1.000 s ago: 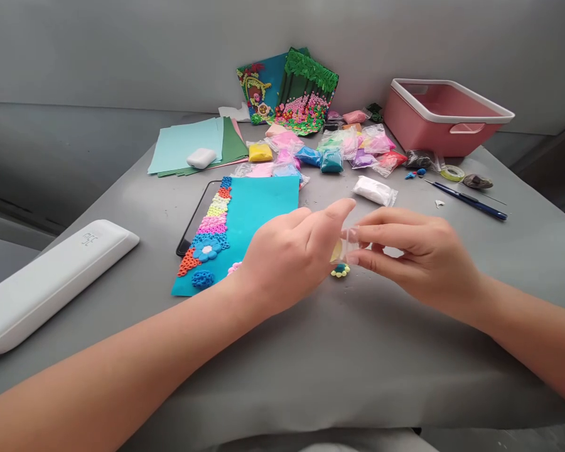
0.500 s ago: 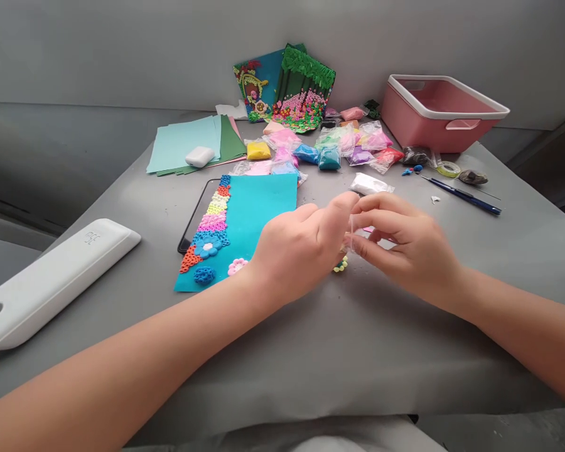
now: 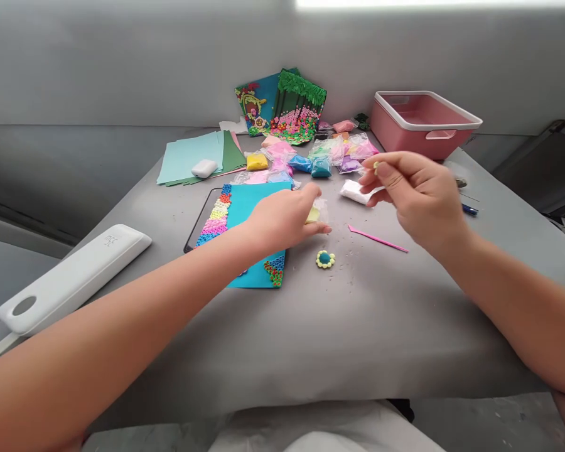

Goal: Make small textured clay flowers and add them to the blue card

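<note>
My left hand (image 3: 282,216) is over the right edge of a teal sheet (image 3: 245,198), which carries rows of small coloured clay rings. Its fingers curve around a small clear bag of pale yellow clay (image 3: 313,215), partly hidden by the hand. Raised at the right, my right hand (image 3: 424,194) pinches a tiny pale yellow bit of clay (image 3: 376,166) between thumb and forefinger. On the table below the hands lies a clay flower (image 3: 325,258) with a dark teal centre and pale yellow beads around it. A thin pink tool (image 3: 378,239) rests to its right.
Behind the hands are several clay packets (image 3: 321,166) and a white packet (image 3: 355,191). A pink basket (image 3: 419,125) stands at the back right, decorated cards (image 3: 299,107) lean on the wall. Left are coloured sheets (image 3: 183,154), a white case (image 3: 204,167) and a white power bank (image 3: 75,276).
My hands have drawn apart. The left moved left with the bag; the right rose to the right with a bit of clay. The flower and pink tool are now uncovered.
</note>
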The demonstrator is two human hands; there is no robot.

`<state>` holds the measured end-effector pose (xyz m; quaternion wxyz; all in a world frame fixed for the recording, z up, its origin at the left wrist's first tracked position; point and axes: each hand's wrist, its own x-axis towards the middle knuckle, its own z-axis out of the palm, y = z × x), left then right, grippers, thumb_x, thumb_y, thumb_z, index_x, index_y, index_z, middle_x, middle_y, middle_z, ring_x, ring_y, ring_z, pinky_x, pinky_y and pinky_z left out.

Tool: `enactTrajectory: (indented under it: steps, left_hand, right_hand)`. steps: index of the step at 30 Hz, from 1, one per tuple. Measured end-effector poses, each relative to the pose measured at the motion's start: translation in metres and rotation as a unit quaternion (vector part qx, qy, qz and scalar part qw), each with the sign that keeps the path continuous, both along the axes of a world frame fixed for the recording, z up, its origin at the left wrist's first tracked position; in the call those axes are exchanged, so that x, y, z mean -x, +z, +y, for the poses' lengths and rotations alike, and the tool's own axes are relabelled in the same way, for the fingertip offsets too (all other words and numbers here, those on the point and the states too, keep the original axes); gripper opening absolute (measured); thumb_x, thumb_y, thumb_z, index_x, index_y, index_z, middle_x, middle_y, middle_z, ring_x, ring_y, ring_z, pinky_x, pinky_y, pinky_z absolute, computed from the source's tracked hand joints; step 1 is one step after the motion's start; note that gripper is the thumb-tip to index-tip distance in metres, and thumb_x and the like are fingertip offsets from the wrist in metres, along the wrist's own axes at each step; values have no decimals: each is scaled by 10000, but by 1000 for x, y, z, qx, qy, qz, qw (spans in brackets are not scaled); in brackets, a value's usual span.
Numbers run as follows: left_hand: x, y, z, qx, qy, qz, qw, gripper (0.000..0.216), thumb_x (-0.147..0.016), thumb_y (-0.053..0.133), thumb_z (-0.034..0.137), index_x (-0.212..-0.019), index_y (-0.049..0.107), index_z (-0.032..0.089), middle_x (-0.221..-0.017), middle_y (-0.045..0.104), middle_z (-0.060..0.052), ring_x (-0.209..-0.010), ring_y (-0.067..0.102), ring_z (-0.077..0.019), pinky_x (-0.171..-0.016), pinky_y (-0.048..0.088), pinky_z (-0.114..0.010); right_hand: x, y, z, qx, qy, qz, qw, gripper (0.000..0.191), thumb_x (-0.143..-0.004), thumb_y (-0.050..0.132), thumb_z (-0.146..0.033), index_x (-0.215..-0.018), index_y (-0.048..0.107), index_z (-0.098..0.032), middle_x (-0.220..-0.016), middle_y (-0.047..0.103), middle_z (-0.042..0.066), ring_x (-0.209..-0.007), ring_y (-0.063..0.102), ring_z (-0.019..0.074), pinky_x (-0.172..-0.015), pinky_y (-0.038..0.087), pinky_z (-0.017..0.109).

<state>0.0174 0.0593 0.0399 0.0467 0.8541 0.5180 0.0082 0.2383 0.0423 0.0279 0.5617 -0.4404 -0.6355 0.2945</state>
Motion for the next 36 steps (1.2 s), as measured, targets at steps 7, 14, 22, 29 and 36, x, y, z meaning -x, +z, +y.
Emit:
enactTrajectory:
  steps: [7, 14, 22, 29, 36]
  left_hand:
    - [8, -19, 16, 2, -52, -36, 998, 664, -986, 707, 583, -1436, 665, 97, -1450, 692, -226, -1338, 613, -435, -1106, 503, -531]
    - [23, -28, -20, -35, -142, -160, 976, 438, -1135, 421, 349, -1257, 801, 168, -1261, 777, -141, -1166, 634, -313, -1095, 502, -521]
    - [27, -54, -35, -50, -197, -186, 961, 289, -1102, 577, 355, -1140, 816, 197, -1254, 788, -132, -1177, 657, -317, -1072, 520, -535]
    - [35, -51, -39, -11, -187, -291, 938, 96, -1038, 684, 227, -1127, 718, 213, -1064, 834, -49, -1051, 760, -234, -1001, 573, -423]
    - [36, -42, -44, 180, -18, -540, 822, 142, -874, 826, 215, -962, 714, 213, -1000, 781, -9, -817, 748, -115, -741, 651, -238]
  right_hand:
    - [2, -11, 5, 160, 139, 60, 975, 489, -852, 868, -679, -960, 816, -205, -803, 776, 33, -684, 727, 150, -618, 680, 298]
    - [3, -10, 5, 150, 136, 63, 977, 370, -744, 1002, -544, -870, 855, -229, -792, 795, 21, -725, 753, 151, -603, 663, 259]
    - [7, -17, 6, 195, 159, 78, 965, 467, -771, 944, -649, -856, 842, -201, -755, 804, 30, -648, 755, 145, -638, 708, 290]
    - [12, -21, 2, 183, 170, 89, 964, 388, -712, 1024, -510, -943, 862, -244, -865, 855, 9, -786, 821, 155, -787, 739, 290]
    - [22, -21, -7, 156, 148, 41, 976, 317, -754, 1011, -472, -837, 828, -227, -735, 802, -3, -633, 755, 137, -618, 692, 260]
